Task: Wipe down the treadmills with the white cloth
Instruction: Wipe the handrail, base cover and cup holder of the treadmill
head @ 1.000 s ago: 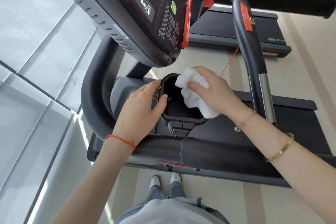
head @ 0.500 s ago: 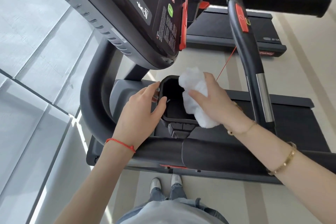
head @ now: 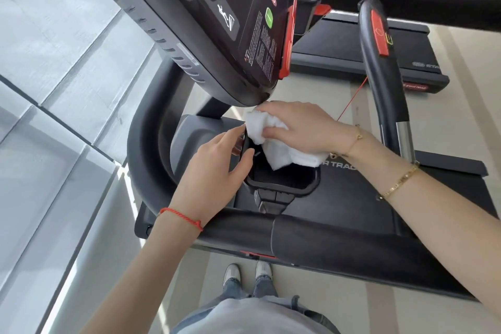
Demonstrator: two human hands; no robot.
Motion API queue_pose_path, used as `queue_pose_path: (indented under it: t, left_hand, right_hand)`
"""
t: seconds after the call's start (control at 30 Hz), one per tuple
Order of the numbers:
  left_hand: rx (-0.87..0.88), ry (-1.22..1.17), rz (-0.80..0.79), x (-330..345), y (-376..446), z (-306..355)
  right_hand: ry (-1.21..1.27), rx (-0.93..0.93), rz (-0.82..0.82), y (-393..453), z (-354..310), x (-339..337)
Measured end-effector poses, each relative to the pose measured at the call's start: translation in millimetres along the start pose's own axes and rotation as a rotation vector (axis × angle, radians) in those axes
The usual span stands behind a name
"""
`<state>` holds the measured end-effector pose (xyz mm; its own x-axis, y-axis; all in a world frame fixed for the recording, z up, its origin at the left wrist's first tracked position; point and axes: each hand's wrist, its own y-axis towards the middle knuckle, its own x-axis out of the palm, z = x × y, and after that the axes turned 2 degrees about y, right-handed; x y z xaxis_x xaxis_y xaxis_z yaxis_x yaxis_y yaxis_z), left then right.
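The white cloth (head: 273, 141) is bunched at the far left corner of the black cup holder (head: 282, 179), a square-rimmed pocket fixed under the console (head: 217, 22) of the near treadmill (head: 352, 198). Part of the cloth is draped over the holder's far rim and hangs into the pocket. It is pressed there by the right hand (head: 301, 127), whose fingers are curled over the top of the bundle while the thumb is tucked beneath, so the cloth is clamped between them.

The holder's left rim is pinched by the left hand (head: 214, 168): the thumb lies along the inner edge, and the other fingers are closed together on the outer side. The holder appears to be steadied in this way.

The step in hand is judged to be the wiping of the cup holder, with the far rim and upper inner wall being covered. The near rim and the floor of the pocket are left uncovered by the cloth. For the next move, the cloth would need to be drawn down along the inner wall or round the rim toward the near edge, with the left hand's brace kept or shifted clear of the cloth's path.

1 handrail (head: 385, 84) rises at the right of the holder, and 1 second treadmill (head: 366, 57) lies beyond, well apart from both hands.
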<state>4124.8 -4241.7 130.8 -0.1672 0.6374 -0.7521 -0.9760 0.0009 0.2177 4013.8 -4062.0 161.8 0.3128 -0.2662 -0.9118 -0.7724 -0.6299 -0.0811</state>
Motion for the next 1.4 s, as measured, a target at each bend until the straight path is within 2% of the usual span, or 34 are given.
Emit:
queue_pose_path:
  t: [0.07, 0.17, 0.3, 0.43, 0.5, 0.63, 0.87, 1.0, 1.1, 1.17, 1.27, 1.4]
  left_hand:
    - [-0.001, 0.001, 0.0, 0, -1, 0]
    - [-0.011, 0.029, -0.009, 0, -1, 0]
    - [-0.011, 0.025, -0.02, -1, -2, 0]
    - [0.0, 0.031, -0.025, -2, -2, 0]
    - [0.002, 0.031, -0.033, -2, -2, -1]
    - [0.001, 0.022, -0.053, -2, -2, 0]
    - [0.004, 0.01, -0.083, -3, -1, -1]
    - [0.016, 0.002, -0.081, -6, -4, 0]
    - [0.029, -0.005, -0.077, -10, -9, 0]
    - [0.03, -0.019, -0.072, -14, -13, -2]
    - [0.036, -0.025, -0.074, -18, -19, -4]
    - [0.028, -0.057, -0.075, -20, -23, -1]
  right_hand:
    - [0.0, 0.014, 0.039, -1, -2, 2]
    - [0.105, 0.147, 0.137, -22, 0, 6]
    - [0.406, 0.408, 0.247, -52, -8, 19]
    - [0.727, 0.553, 0.347, -82, -33, 36]
    - [0.852, 0.624, 0.341, -93, -43, 43]
    - [0.764, 0.7, 0.297, -81, -38, 33]
    - [0.661, 0.483, 0.197, -64, -13, 8]
    - [0.726, 0.357, 0.223, -93, -14, 2]
    - [0.643, 0.248, 0.269, -118, -25, -6]
    - [0.536, 0.171, 0.188, -129, -37, -9]
    - [0.34, 0.1, -0.052, -130, -53, -3]
    - [0.025, 0.003, -0.15, -102, -70, 13]
